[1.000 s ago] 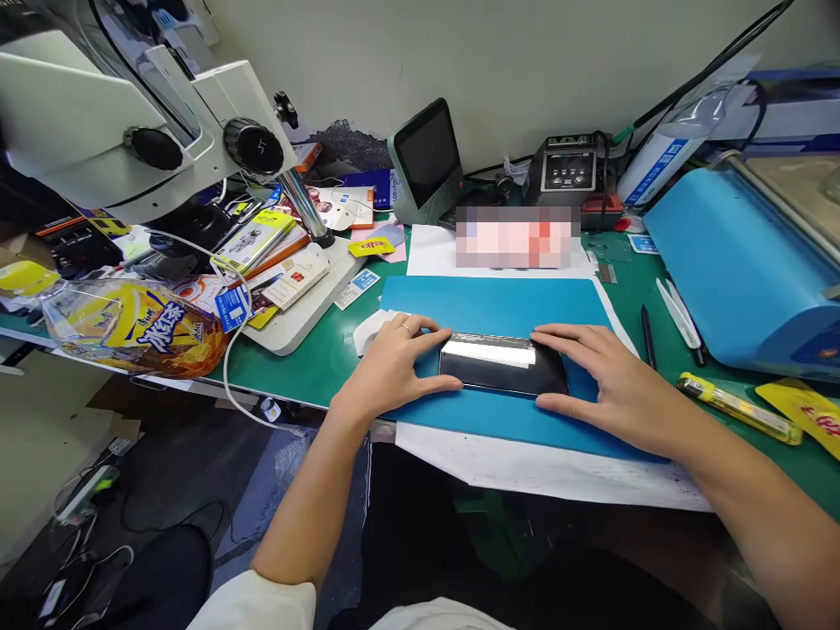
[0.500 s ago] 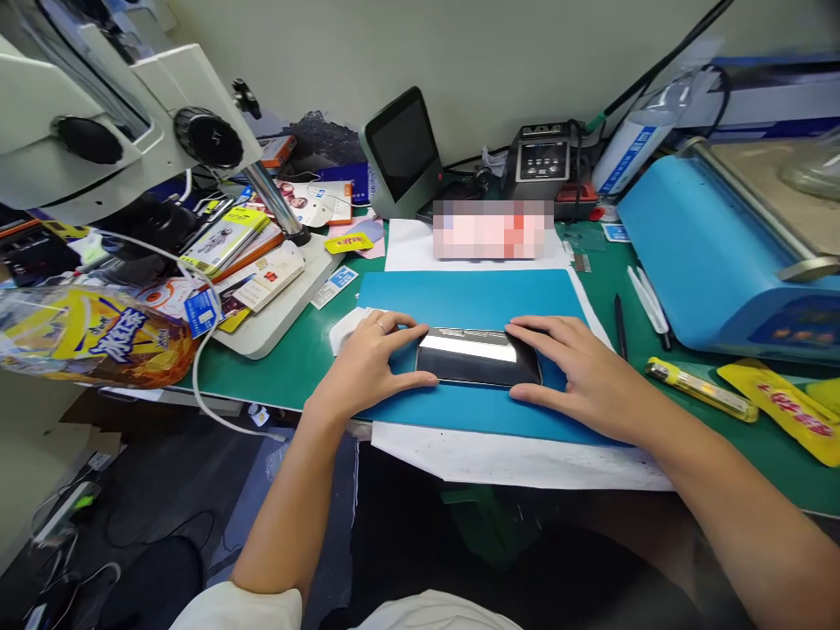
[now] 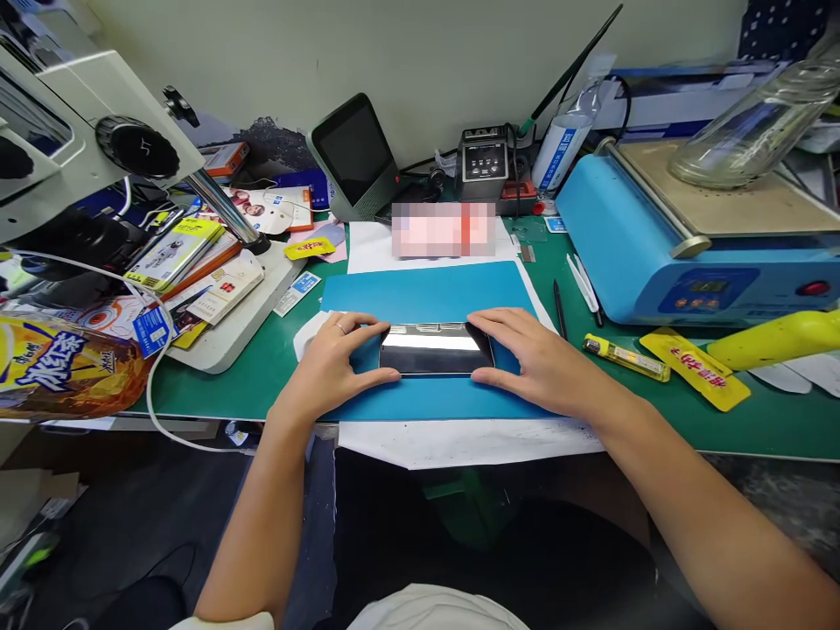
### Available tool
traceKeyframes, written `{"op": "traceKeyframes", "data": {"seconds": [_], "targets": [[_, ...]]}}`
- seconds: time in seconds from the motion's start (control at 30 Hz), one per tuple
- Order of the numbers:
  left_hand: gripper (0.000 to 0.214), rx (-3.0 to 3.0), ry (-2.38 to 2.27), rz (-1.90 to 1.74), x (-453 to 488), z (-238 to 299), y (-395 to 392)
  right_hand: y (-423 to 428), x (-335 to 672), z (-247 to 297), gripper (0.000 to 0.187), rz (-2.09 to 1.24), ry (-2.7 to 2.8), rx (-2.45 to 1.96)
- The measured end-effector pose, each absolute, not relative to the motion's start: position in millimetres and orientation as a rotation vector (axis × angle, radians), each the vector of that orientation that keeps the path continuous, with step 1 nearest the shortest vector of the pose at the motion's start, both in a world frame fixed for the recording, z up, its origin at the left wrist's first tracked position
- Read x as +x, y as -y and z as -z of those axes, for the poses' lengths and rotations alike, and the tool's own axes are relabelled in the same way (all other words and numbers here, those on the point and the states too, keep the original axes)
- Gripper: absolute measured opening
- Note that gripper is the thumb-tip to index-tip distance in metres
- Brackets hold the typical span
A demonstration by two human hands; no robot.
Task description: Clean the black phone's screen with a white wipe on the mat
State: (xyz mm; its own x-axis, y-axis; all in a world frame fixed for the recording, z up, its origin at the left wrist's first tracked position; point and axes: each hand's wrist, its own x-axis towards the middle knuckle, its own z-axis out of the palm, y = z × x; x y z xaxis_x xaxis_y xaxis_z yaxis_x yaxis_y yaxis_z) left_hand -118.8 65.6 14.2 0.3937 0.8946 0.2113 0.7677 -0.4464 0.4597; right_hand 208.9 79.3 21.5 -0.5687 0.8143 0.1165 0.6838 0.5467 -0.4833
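A smartphone (image 3: pixel 436 357) with a dark, glossy screen lies lengthwise on a blue mat (image 3: pixel 423 293). My left hand (image 3: pixel 336 360) grips its left end, thumb at the near edge and fingers at the far edge. At the opposite end my right hand (image 3: pixel 530 360) holds the phone the same way. A bright reflection crosses the screen. White paper (image 3: pixel 452 444) sticks out under the mat, and a crumpled white piece (image 3: pixel 305 338) sits by my left wrist.
Left are a microscope (image 3: pixel 124 122), a drink bottle (image 3: pixel 72 363) and a white cable. Behind stand a screen device (image 3: pixel 354 153) and a control box (image 3: pixel 484 164). To the right are a blue heating plate (image 3: pixel 630 262) bearing a glass jar (image 3: pixel 741 131), white tweezers (image 3: pixel 583 284) and a yellow marker (image 3: pixel 626 359).
The view has turned to the right, so everything sits further left in the picture. Both hands keep the same grip on the phone, which still lies on the mat.
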Motion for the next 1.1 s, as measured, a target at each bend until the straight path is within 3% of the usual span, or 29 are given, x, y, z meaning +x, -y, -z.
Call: {"op": "traceKeyframes", "data": {"seconds": [0.23, 0.43, 0.6, 0.97, 1.1], "targets": [[0.057, 2.368, -1.457, -0.624, -117.4, -16.0, -65.1, -80.5, 210.2, -18.4, 0.078, -0.545, 2.449, -1.245], [0.072, 2.358, -1.473, -0.610, -116.2, -18.1, -63.4, -81.2, 209.7, -18.7, 0.074, -0.538, 2.459, -1.229], [0.061, 2.386, -1.455, -0.591, -116.5, -18.2, -64.0, -82.4, 209.6, -15.9, 0.077, -0.487, 2.473, -1.211], [0.062, 2.384, -1.480, -0.585, -116.3, -17.4, -64.0, -80.4, 209.9, -14.7, 0.079, -0.445, 2.503, -1.230], [0.055, 2.397, -1.464, -0.618, -114.3, -18.2, -64.1, -79.1, 209.8, -14.8, 0.091, -0.446, 2.490, -1.268]]}}
